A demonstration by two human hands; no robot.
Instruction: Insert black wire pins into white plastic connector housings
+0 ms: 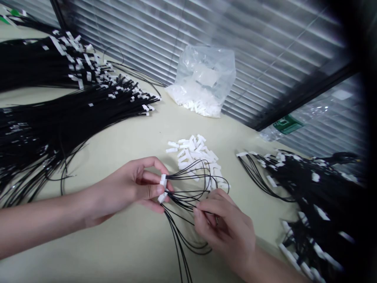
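White plastic connectors [162,188], two small housings one above the other, are pinched between the thumb and fingertips of the left hand [129,188], which comes in from the left edge with its forearm cut off by the frame. Thin black wires [188,184] fan out of these housings to the right in loops, then trail down off the bottom edge. The right hand [226,228] sits just right of and below them, fingers curled closed around several of the wires; what its fingertips grip is hidden behind its knuckles.

Just beyond the hands, a loose pile of white connectors [197,157] lies on the pale tabletop [123,145], partly overlapped by the wire loops. Farther back, a clear plastic bag [206,78] holds more white pieces, too blurred to tell apart. A large sheaf of black cables [59,114] with white tags spreads across the left side, its far end out of view. Another heap of black cables with white ends [309,196] lies at right, fading into a dark, blurred corner. Closed grey blinds [265,39] fill the background.
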